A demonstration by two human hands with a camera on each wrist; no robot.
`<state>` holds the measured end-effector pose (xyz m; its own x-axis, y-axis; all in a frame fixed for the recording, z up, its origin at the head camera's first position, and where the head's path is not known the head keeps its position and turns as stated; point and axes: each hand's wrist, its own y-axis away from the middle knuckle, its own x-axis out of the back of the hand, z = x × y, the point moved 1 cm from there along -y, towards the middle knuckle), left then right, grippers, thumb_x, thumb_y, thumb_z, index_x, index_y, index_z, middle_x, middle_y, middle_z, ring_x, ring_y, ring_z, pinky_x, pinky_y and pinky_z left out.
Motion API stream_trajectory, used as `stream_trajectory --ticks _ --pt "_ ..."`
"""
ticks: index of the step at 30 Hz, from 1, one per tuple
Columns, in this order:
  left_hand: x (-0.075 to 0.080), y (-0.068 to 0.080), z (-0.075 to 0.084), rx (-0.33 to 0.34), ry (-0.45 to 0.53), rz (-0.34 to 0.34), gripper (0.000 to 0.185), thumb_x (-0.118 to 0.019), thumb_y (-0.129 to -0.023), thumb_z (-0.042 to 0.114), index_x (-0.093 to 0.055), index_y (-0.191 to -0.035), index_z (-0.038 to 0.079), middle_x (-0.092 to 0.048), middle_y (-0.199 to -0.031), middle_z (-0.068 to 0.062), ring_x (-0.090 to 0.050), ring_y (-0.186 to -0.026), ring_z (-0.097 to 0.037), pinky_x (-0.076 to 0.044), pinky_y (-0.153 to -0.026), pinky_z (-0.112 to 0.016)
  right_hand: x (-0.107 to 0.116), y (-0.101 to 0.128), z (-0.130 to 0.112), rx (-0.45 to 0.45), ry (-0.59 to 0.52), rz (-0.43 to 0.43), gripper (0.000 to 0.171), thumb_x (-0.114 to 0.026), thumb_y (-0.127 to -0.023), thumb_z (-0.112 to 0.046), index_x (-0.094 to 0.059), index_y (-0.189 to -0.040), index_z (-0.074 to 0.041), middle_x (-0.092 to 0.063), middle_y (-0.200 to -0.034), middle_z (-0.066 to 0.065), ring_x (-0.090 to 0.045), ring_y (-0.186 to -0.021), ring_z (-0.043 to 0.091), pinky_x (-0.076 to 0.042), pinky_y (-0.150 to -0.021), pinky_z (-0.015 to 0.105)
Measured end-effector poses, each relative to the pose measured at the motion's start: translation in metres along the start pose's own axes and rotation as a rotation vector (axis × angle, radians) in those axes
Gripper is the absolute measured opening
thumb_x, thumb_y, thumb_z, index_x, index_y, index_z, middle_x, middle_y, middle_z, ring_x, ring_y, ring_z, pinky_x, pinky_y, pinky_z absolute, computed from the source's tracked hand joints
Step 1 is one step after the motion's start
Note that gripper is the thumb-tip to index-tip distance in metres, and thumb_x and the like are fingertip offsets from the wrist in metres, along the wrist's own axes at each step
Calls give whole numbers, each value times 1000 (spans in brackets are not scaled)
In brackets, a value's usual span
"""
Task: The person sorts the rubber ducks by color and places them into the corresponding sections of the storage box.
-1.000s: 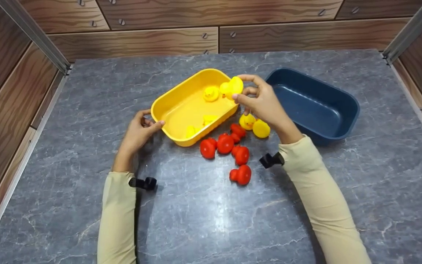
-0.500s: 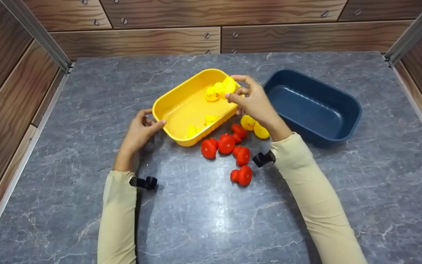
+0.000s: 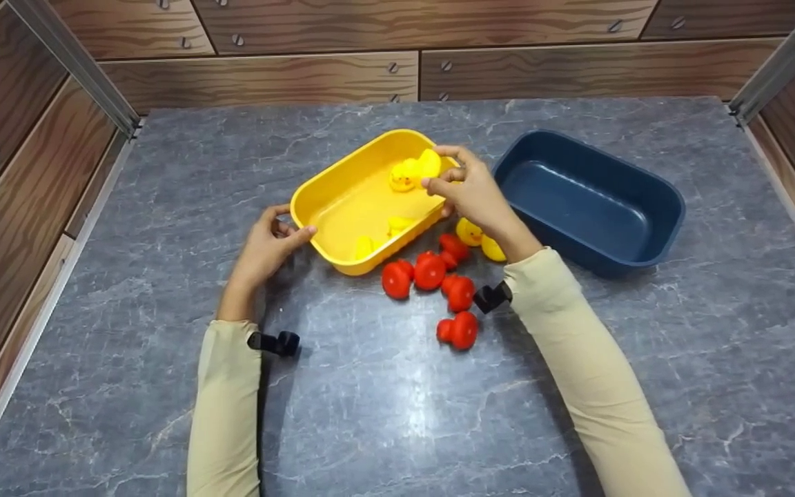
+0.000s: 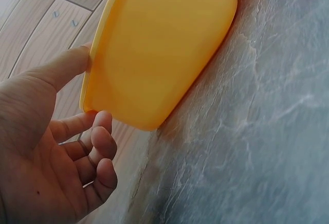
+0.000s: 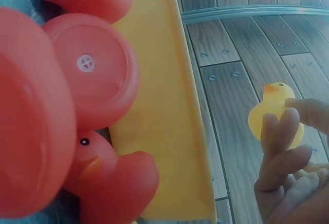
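My left hand [image 3: 264, 245] pinches the near-left rim of the yellow tub [image 3: 342, 172] between thumb and fingers. Over the tub's right end, my right hand [image 3: 477, 197] holds a yellow rubber duck [image 3: 429, 163] by its body. The right wrist view shows this held duck [image 5: 272, 112] upright in the fingers, above the tub's rim. Inside the tub sit a rubber duck [image 3: 401, 178] near the right end and two more yellow ducks [image 3: 366, 246] along the near wall, partly hidden by it.
Several red rubber ducks [image 3: 429, 270] lie on the grey marbled table [image 3: 356, 400] in front of the tub. Two yellow ducks [image 3: 468, 232] are beside them, partly behind the right wrist. A dark blue tub [image 3: 584, 200] stands at the right. Wood-patterned panels [image 3: 315, 76] border the table.
My right hand has moved left and slightly down with the yellow duck, further over the yellow tub. The left hand keeps its grip on the rim.
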<state>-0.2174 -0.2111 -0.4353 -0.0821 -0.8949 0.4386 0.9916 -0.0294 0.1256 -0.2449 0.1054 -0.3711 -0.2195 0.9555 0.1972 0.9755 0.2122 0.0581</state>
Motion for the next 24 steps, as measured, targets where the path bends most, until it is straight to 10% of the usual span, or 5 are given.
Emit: stream_trajectory --ticks 24 --pt "-2 0 0 -27 20 25 61 -72 -86 27 -46 -136 3 -51 -84 -1 -47 -66 -8 -40 -56 -18 -1 -9 16 -66 27 20 57 -66 -90 -14 -40 -140 -10 -59 -73 0 -48 -43 11 -43 -45 19"
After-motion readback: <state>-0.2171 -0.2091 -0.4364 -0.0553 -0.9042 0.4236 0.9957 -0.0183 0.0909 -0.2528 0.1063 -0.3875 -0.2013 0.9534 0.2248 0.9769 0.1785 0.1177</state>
